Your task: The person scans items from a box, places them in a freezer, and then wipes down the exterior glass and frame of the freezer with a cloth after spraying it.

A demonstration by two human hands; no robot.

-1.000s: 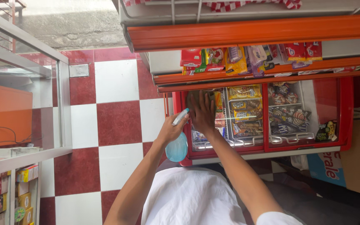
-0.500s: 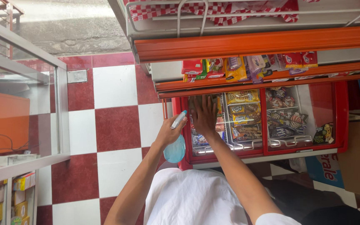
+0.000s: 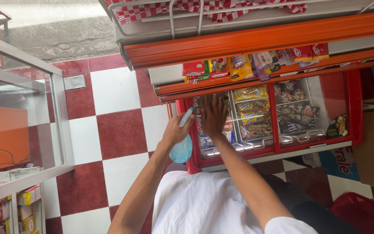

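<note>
Head view: left hand [image 3: 175, 131] stays wrapped around one pale blue spray bottle [image 3: 182, 147] just left of the red freezer [image 3: 350, 108], while right hand [image 3: 213, 116] still lies flat, fingers spread, on its left glass lid [image 3: 226, 123]. Since the earlier frame the freezer sits lower in view. Two glass lids show, one bottle.

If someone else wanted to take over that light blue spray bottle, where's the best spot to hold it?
Probably the narrow neck just under the white nozzle, where the left hand wraps the spray bottle now. The round blue body hangs wider below the fist, so the neck fits a closed hand better. Come from the floor side; the right hand and freezer lid crowd the other.
</note>
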